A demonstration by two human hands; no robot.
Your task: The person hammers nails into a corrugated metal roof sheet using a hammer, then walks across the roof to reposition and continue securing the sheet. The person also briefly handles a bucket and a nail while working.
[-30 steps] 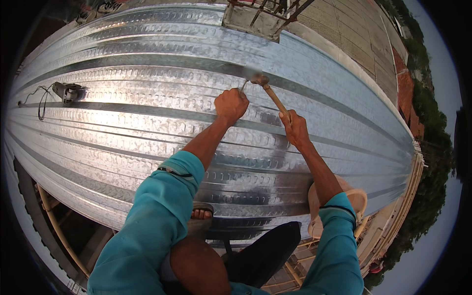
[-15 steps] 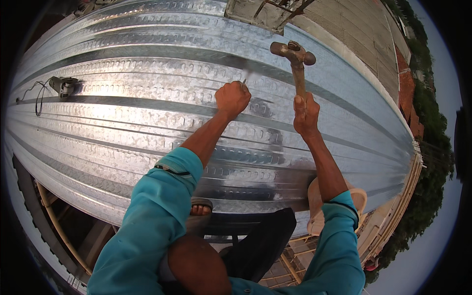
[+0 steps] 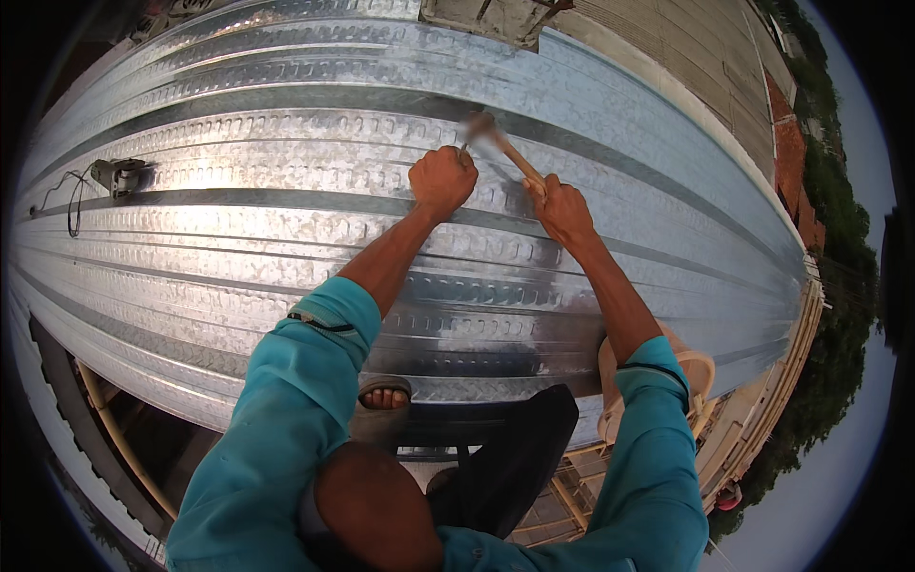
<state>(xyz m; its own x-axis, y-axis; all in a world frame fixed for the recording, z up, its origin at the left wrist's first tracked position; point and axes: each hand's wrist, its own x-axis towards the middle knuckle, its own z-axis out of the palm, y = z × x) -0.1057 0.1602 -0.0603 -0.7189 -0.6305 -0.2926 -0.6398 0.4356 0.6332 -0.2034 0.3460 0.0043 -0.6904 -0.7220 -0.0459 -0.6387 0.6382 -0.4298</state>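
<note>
My left hand is closed in a fist around a thin metal rod, whose short end shows above the fingers. Its exact kind cannot be made out. My right hand grips the wooden handle of a hammer. The hammer's head is smeared by motion and is at the rod's top, close above my left fist. Whether they touch is unclear. Both hands are over the ribbed, embossed galvanized metal decking, near one of its raised ribs.
An angle grinder with a black cord lies on the decking at left. A pale bucket stands by my right forearm. My sandalled foot is at the decking's near edge. Rough concrete rises at the far edge; bamboo poles edge the right.
My right hand has swung the hammer down and left, from raised upright to the rod by my left fist. My left hand has stayed nearly in place, still holding the rod.
</note>
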